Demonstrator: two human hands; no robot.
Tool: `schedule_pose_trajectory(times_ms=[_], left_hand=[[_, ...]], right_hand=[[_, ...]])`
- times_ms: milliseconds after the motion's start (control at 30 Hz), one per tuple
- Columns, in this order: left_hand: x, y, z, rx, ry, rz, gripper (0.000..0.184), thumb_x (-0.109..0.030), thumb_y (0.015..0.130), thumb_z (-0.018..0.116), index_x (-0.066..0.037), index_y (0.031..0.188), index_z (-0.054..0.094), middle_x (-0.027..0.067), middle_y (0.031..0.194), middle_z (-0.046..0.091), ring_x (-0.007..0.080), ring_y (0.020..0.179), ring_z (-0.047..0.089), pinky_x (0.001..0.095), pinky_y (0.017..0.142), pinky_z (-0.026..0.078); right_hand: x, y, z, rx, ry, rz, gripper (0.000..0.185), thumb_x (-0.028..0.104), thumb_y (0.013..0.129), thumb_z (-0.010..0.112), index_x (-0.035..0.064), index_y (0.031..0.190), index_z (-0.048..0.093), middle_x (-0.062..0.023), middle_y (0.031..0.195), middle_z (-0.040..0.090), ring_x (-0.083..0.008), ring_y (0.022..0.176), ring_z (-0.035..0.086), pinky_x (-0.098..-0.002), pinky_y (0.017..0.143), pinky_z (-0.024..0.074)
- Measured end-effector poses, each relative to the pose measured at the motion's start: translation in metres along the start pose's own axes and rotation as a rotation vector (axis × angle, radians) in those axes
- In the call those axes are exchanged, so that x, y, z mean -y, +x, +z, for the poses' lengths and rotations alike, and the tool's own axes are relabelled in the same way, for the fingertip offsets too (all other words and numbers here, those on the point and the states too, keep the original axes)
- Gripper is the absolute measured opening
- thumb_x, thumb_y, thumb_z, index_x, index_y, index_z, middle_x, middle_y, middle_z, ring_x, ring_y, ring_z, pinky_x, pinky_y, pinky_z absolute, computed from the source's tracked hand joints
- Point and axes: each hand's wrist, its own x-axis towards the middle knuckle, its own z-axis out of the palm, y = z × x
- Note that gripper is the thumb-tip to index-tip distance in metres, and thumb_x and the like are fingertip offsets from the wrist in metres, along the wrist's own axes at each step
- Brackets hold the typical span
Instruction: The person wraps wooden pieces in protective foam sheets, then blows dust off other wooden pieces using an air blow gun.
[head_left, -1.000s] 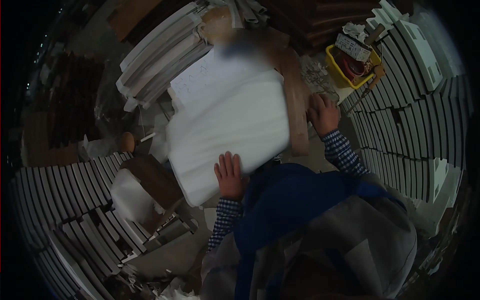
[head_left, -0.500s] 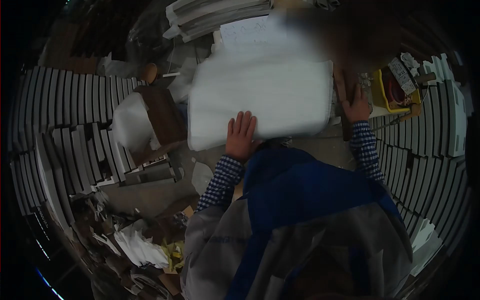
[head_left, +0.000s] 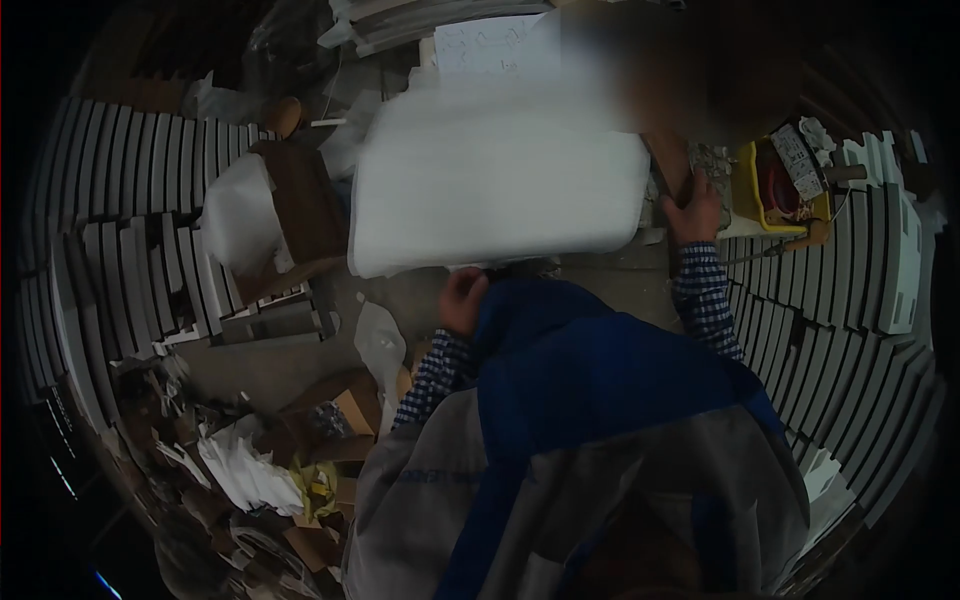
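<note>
The left hand [head_left: 462, 300] is nearest, fingers curled at the near edge of a white sheet [head_left: 500, 185], though whether it grips I cannot tell. The sheet lies in front of the person, long axis running side to side; past its right end the right hand [head_left: 695, 210], thumb spread, touches a brown board [head_left: 667, 160] pointing away from the person, its grip unclear, with a yellow basket [head_left: 748, 190] to the right and a marked paper [head_left: 485, 45] farthest, beyond the sheet.
</note>
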Motion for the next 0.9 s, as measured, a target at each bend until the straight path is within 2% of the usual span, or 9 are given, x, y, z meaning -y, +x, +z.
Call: schedule_pose_trajectory(times_ms=[100,200,267,367,467,667,700,767,900], left_hand=[[-0.021,0.004,0.050,0.126,-0.271,-0.298,0.036,-0.017,0.096,0.068,-0.004,0.128,0.059,0.0104,0.131,0.061,0.0203,0.118,0.059,0.0376,0.098,0.049],[-0.015,0.022,0.077,0.159,-0.350,-0.322,0.039,-0.022,0.097,0.068,-0.005,0.129,0.058,0.0106,0.133,0.059,0.0214,0.119,0.058,0.0387,0.100,0.048],[-0.005,0.027,0.082,0.100,-0.456,-0.394,0.043,-0.025,0.090,0.076,-0.001,0.123,0.062,0.0118,0.118,0.065,0.0187,0.104,0.063,0.0350,0.092,0.051],[-0.007,0.013,0.080,0.076,-0.388,-0.417,0.038,-0.024,0.091,0.075,-0.002,0.119,0.063,0.0131,0.112,0.068,0.0192,0.097,0.065,0.0342,0.088,0.054],[-0.011,-0.002,0.073,0.135,-0.393,-0.429,0.035,-0.022,0.091,0.075,-0.002,0.117,0.065,0.0126,0.108,0.070,0.0198,0.094,0.067,0.0344,0.087,0.055],[-0.022,-0.016,0.061,0.231,-0.333,-0.287,0.036,-0.021,0.092,0.073,-0.002,0.121,0.063,0.0126,0.107,0.071,0.0212,0.100,0.068,0.0349,0.090,0.055],[-0.025,-0.017,0.058,0.224,-0.339,-0.286,0.036,-0.021,0.092,0.073,-0.002,0.121,0.063,0.0126,0.107,0.071,0.0212,0.100,0.068,0.0349,0.090,0.055],[-0.031,-0.027,0.059,0.260,-0.385,-0.310,0.036,-0.019,0.094,0.070,-0.001,0.123,0.062,0.0150,0.115,0.069,0.0232,0.103,0.069,0.0347,0.092,0.055],[-0.037,-0.032,0.064,0.348,-0.515,-0.331,0.036,-0.020,0.096,0.067,-0.001,0.126,0.061,0.0166,0.118,0.069,0.0243,0.106,0.069,0.0349,0.094,0.056]], right_hand=[[-0.016,0.002,-0.018,-0.043,0.201,0.079,0.084,0.023,0.072,0.081,0.0028,0.146,0.046,-0.0245,0.119,0.066,-0.0383,0.108,0.063,-0.0468,0.095,0.0523],[-0.048,-0.005,-0.037,-0.130,0.224,-0.028,0.080,0.017,0.074,0.080,0.0025,0.145,0.047,-0.0224,0.118,0.067,-0.0341,0.107,0.066,-0.0451,0.093,0.0536],[-0.037,-0.002,-0.055,-0.132,0.219,-0.128,0.080,0.015,0.074,0.080,0.0035,0.146,0.047,-0.0213,0.119,0.066,-0.0335,0.109,0.065,-0.0448,0.094,0.0530],[0.009,0.005,-0.085,-0.183,0.225,-0.368,0.079,0.009,0.074,0.080,0.0057,0.146,0.048,-0.0180,0.122,0.063,-0.0319,0.112,0.061,-0.0447,0.095,0.0516],[0.104,0.016,-0.098,0.039,0.376,-0.778,0.081,0.005,0.071,0.080,0.0076,0.145,0.049,-0.0152,0.125,0.061,-0.0320,0.112,0.059,-0.0439,0.096,0.0502],[0.212,0.044,-0.031,0.295,0.312,-1.270,0.086,0.004,0.066,0.078,0.0099,0.146,0.048,-0.0140,0.124,0.063,-0.0327,0.112,0.057,-0.0423,0.099,0.0471],[0.220,0.049,-0.016,0.301,0.312,-1.277,0.086,0.004,0.066,0.078,0.0099,0.146,0.048,-0.0140,0.124,0.063,-0.0327,0.112,0.057,-0.0423,0.099,0.0471],[0.226,0.050,0.009,0.591,0.217,-1.128,0.086,0.007,0.068,0.077,0.0107,0.147,0.046,-0.0129,0.121,0.064,-0.0312,0.114,0.055,-0.0408,0.102,0.0450],[0.229,0.049,0.018,0.583,0.244,-1.158,0.085,0.008,0.069,0.077,0.0120,0.148,0.045,-0.0122,0.120,0.063,-0.0307,0.114,0.054,-0.0395,0.103,0.0442]])
